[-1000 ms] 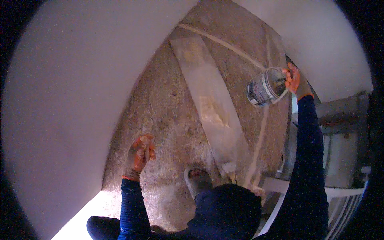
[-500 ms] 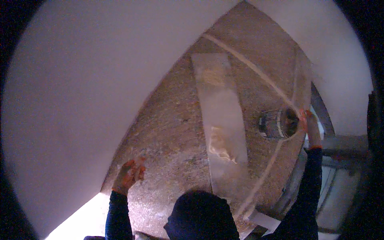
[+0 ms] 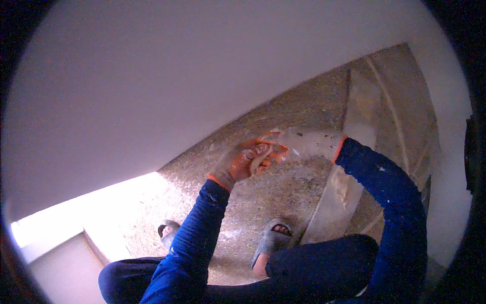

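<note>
Both of my hands wear pale work gloves with orange palms and cuffs, stained with a whitish smear. My left hand [image 3: 243, 161] is curled, with its fingers bent around something pale that I cannot make out. My right hand [image 3: 306, 144] reaches across from the right, its back toward me, and its fingertips meet the left hand's fingers. Whether the right fingers grip anything is hidden. Beneath the hands lies a speckled, felt-like floor covering [image 3: 273, 202].
A large plain pale wall [image 3: 177, 91] rises ahead and to the left. Right of my hands a pale strip [image 3: 319, 218] crosses the floor, bearing a wet-looking whitish patch [image 3: 344, 187]. My slippered feet [image 3: 273, 238] are below. Bright light falls at the lower left.
The view has swung left, and the bucket beside my right hand is out of sight. My hands, wide apart before, have come together in front of me.
</note>
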Demonstrator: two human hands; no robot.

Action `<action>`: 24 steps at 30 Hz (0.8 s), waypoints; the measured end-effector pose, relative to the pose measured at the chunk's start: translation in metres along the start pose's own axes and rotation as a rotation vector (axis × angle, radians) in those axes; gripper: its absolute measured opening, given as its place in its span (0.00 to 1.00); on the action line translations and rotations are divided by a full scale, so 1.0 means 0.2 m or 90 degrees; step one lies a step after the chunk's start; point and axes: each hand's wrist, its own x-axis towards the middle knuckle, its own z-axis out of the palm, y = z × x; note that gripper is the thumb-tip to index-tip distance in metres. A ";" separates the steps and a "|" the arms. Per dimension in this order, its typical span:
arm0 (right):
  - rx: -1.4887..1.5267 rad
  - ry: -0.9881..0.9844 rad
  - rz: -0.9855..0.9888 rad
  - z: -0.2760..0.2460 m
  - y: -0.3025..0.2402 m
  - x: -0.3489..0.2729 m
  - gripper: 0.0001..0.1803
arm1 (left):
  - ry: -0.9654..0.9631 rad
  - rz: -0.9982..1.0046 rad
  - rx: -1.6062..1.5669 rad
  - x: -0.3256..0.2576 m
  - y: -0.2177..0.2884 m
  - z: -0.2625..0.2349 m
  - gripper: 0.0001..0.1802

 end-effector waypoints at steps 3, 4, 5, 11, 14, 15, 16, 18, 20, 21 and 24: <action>-0.083 -0.019 0.061 0.22 0.15 0.21 0.34 | -0.026 0.056 0.040 -0.08 0.02 -0.08 0.26; -0.085 0.026 0.052 0.31 0.18 0.22 0.34 | -0.029 0.061 0.116 -0.12 0.02 -0.09 0.27; -0.018 0.049 0.070 0.38 0.20 0.21 0.34 | 0.012 0.036 0.210 -0.14 0.03 -0.10 0.28; 0.498 0.088 0.168 0.45 0.23 0.06 0.29 | -0.012 0.073 0.251 -0.06 0.02 -0.05 0.31; 0.807 0.171 0.182 0.38 0.18 -0.01 0.27 | -0.101 0.158 0.290 -0.03 0.06 -0.02 0.28; 0.828 0.152 0.139 0.36 0.16 -0.03 0.26 | -0.033 0.085 0.309 -0.03 0.07 -0.02 0.27; 0.793 0.137 0.177 0.35 0.13 -0.04 0.25 | 0.021 0.034 0.308 -0.02 0.07 -0.01 0.26; 0.723 0.132 0.232 0.34 0.07 -0.03 0.25 | 0.089 -0.013 0.354 -0.03 0.06 -0.01 0.25; 0.660 0.143 0.291 0.34 0.04 0.01 0.25 | 0.116 0.003 0.398 -0.05 0.02 -0.02 0.24; 0.637 0.148 0.244 0.34 0.03 0.02 0.25 | 0.126 0.019 0.395 -0.06 -0.01 -0.04 0.25; 0.596 0.132 0.201 0.32 0.07 0.10 0.25 | 0.107 0.079 0.204 -0.09 -0.13 -0.13 0.30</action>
